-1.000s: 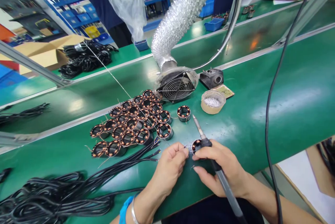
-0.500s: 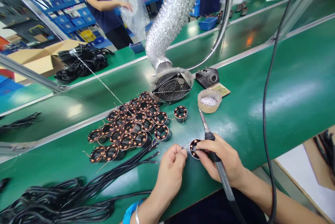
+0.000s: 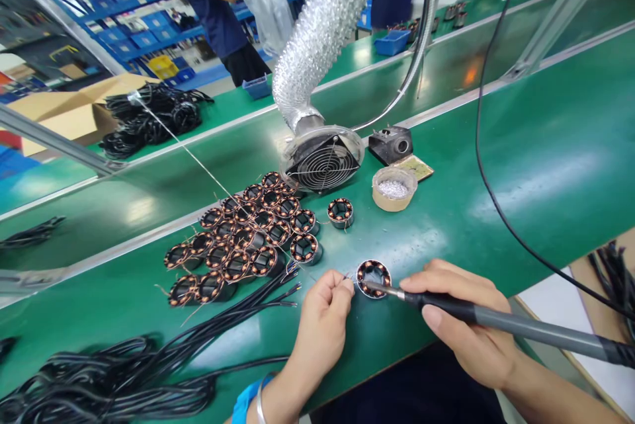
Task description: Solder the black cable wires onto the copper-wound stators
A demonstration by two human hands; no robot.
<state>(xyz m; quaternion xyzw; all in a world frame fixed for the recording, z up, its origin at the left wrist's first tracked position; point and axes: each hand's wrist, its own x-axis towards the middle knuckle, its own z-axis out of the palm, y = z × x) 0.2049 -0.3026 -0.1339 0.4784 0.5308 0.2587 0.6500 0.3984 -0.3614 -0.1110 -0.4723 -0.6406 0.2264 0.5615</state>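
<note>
My right hand [image 3: 466,318] is closed round a soldering iron [image 3: 526,325], which points left. Its metal tip reaches over the near-left rim of a motor stator [image 3: 374,278], a ring with copper coils lying on the green bench. Just left of that stator, my left hand [image 3: 325,318] pinches thin wire ends close to the iron's tip; how many is too small to tell. A black cable [image 3: 248,366] runs toward this hand from the left, and its far end is hidden beneath the hand.
Several more stators [image 3: 238,239] stand grouped left of a fume extractor fan [image 3: 325,166]. A tub of silvery bits [image 3: 394,189] and an iron holder [image 3: 391,145] are at its right. Black cables [image 3: 114,378] lie front left. A co-worker [image 3: 211,7] stands behind the bench.
My right hand has swung the iron from pointing up the bench to nearly level, its tip now at the stator. It has let go of the stator's rim. My left hand stays put.
</note>
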